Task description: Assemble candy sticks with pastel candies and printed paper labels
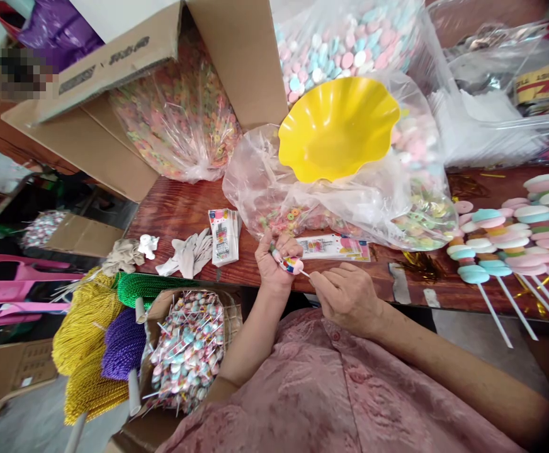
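My left hand (272,267) is closed around a candy skewer (291,263), which has a colourful label or wrapper about its candies. Its white stick (305,274) runs to my right hand (350,299), whose thumb and fingers pinch the far end. Just beyond my hands lies a strip of printed labels (328,247), partly under a clear plastic bag (378,211) of ring and tablet candies. A stack of printed cards (225,238) sits left of my left hand. Resting on the bag is a yellow wavy-rimmed bowl (338,129).
Finished candy skewers (520,233) lie at the table's right. At lower left, a cardboard box (158,308) holds many small skewers, beside yellow, green and purple cord bundles (123,343). Gloves (189,253) lie on the table edge. A large carton (237,56) with bagged candy rings stands behind.
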{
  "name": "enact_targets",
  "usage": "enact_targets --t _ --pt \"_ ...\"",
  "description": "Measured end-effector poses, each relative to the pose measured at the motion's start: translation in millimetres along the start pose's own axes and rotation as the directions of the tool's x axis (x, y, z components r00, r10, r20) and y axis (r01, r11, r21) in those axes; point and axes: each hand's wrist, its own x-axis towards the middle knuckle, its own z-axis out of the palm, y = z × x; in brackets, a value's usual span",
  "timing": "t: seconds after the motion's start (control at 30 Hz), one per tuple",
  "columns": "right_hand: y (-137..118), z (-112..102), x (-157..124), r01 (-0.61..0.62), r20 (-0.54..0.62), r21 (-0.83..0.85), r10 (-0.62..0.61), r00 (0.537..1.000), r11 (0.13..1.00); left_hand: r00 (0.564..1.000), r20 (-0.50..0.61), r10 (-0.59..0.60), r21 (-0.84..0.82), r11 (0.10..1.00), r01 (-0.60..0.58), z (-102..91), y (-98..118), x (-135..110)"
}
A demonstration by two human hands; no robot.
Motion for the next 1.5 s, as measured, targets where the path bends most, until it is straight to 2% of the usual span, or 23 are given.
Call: enact_targets --t 0.1,0.27,0.47,0.63,0.7,0.83,1.03,1.1,1.17,1.27,1.33,1.4,1.5 --pt "2 3 1 -0.033 0.021 0.005 0.033 0.999 0.999 0.999 -0.034 -0.03 0.101 0.994 0.033 3.7 -6 -4" --pt "11 6 4 -0.066 -0.012 -0.002 0.066 0.998 0.998 1.0 -0.014 -0.025 0.129 0.991 0.027 6.6 -13 -5" --pt "26 1 7 -0.044 -0.061 -0.156 0.035 0.997 0.987 0.997 0.035 -0.073 0.083 0.994 0.07 8.4 -23 -7" --pt "27 -2 -2 -0.128 -0.036 -0.064 0.126 0.991 0.99 0.998 0.012 -0.067 0.02 0.998 0.067 8.7 -20 -4" --pt "25 0 -6 -0.157 -0.048 -0.024 0.156 0.987 0.987 0.997 0.022 -0.076 0.041 0.996 0.075 8.4 -21 -5" --pt "20 7 -6 -0.145 -0.083 -0.035 0.142 0.986 0.989 0.99 0.089 -0.105 0.105 0.99 0.096 8.1 -33 -8" --pt "22 8 4 -0.129 -0.125 -0.081 0.118 0.985 0.988 0.986 0.033 -0.165 0.259 0.954 0.151 0.8 -39 -13" --pt "26 5 3 -0.121 -0.139 -0.122 0.103 0.985 0.985 0.973 0.059 -0.223 0.374 0.909 0.186 -5.7 -34 -20" --pt "30 2 -1 -0.115 -0.131 -0.166 0.094 0.987 0.979 0.964 0.06 -0.26 0.564 0.806 0.182 -12.7 -27 -28" --pt "31 0 -6 -0.103 -0.1 -0.182 0.086 0.991 0.978 0.989 0.019 -0.144 0.828 0.557 0.065 -20.1 -15 -36" --pt "29 0 -8 -0.105 -0.089 -0.152 0.092 0.992 0.983 0.999 0.009 -0.043 0.91 0.416 0.01 -21.9 -10 -36" --pt "25 1 -9 -0.115 -0.081 -0.118 0.106 0.991 0.986 1.0 0.006 -0.012 0.94 0.342 -0.001 -22.1 -6 -34" --pt "19 2 -8 -0.116 -0.075 -0.104 0.109 0.991 0.988 1.0 0.016 0.016 0.951 0.309 -0.02 -21.6 -5 -31"
